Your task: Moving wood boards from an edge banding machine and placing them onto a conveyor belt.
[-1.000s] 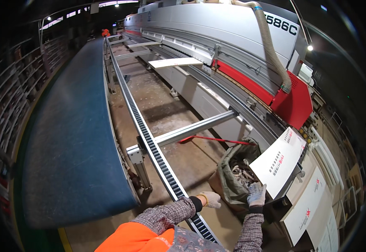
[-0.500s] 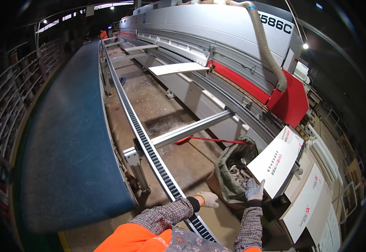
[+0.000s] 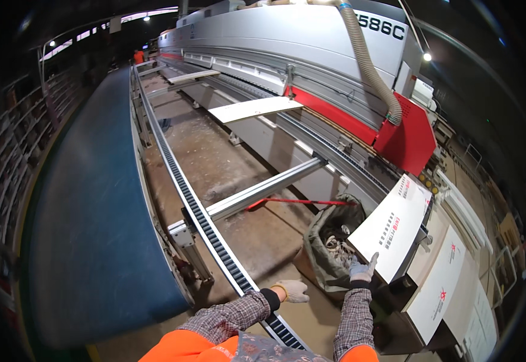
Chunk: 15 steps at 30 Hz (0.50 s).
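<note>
My right hand (image 3: 362, 269), in a light grey work glove, is at the near left edge of a white printed panel (image 3: 393, 232). Its thumb is apart from the fingers beside the panel's edge; whether it presses on the edge I cannot tell. The panel lies tilted on the machine's near end. In a pale glove, my left hand (image 3: 291, 291) hovers just right of the roller rail (image 3: 229, 261), fingers stretched out and nothing in them. Left of my right hand stands an olive-green bag (image 3: 317, 241) filled with strip-like scraps (image 3: 339, 246).
A wide blue conveyor belt (image 3: 88, 211) runs along the left. The long grey machine (image 3: 245, 36) with a red guard (image 3: 406, 136) and ribbed hose (image 3: 365, 60) fills the back. A crossbar (image 3: 266, 190) spans the gap. More panels (image 3: 440, 295) lie at right. Someone in orange (image 3: 138, 57) stands far off.
The view has shifted slightly, so the scene sits a little further left. My right hand stays by the panel's edge, its thumb now more upright. My left hand remains beside the rail.
</note>
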Motion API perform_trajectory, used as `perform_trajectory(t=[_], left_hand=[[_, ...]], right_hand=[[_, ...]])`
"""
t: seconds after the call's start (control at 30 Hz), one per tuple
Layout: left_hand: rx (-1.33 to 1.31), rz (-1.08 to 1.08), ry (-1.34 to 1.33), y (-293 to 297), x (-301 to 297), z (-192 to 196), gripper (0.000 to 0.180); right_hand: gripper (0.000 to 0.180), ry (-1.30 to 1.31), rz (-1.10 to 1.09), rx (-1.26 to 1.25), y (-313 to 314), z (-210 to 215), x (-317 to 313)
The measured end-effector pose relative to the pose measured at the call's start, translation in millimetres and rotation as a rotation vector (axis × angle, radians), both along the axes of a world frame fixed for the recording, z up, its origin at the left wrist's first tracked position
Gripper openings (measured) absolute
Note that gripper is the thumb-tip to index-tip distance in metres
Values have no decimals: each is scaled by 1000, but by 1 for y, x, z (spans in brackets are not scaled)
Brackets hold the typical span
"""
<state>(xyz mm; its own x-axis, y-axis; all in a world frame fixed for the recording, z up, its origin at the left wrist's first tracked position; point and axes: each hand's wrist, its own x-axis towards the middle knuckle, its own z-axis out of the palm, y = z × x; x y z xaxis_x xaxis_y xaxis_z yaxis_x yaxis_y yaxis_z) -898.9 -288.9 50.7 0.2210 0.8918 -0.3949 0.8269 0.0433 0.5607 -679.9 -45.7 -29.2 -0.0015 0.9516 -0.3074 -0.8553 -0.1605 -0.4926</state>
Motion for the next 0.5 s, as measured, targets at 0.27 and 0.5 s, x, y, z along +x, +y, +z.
perform_trajectory(t=[0.27, 0.5], left_hand=[[49, 26, -16, 3, 0, 6, 50], [-72, 95, -364, 55, 18, 15, 43]], right_hand=[[51, 52, 103, 39, 14, -15, 28], [34, -90, -12, 94, -72, 16, 112]])
